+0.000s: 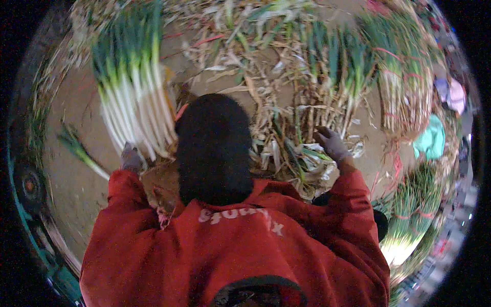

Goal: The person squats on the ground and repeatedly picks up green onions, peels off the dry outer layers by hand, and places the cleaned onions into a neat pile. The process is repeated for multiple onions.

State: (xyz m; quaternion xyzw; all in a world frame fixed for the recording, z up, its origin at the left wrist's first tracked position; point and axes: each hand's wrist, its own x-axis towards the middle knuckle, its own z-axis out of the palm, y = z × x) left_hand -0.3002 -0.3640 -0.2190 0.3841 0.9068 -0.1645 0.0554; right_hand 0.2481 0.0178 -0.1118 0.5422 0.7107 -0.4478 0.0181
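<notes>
My left hand, in a pale glove, is at the lower white ends of a fanned pile of cleaned long green onions. Blur hides whether its fingers close on a stalk. To the left of that hand, a single green onion lies apart on the ground. On the other side, my gloved right hand reaches out with its fingers apart, beside the root ends of uncleaned green onions. Nothing shows in its grasp. Dry peeled leaves lie just left of it.
Tied bundles of green onions lie at the right, with more bundles below them. Near them are a mint-green plastic bag and red ties. Leaf litter covers ground ahead. A wheel stands at the far left.
</notes>
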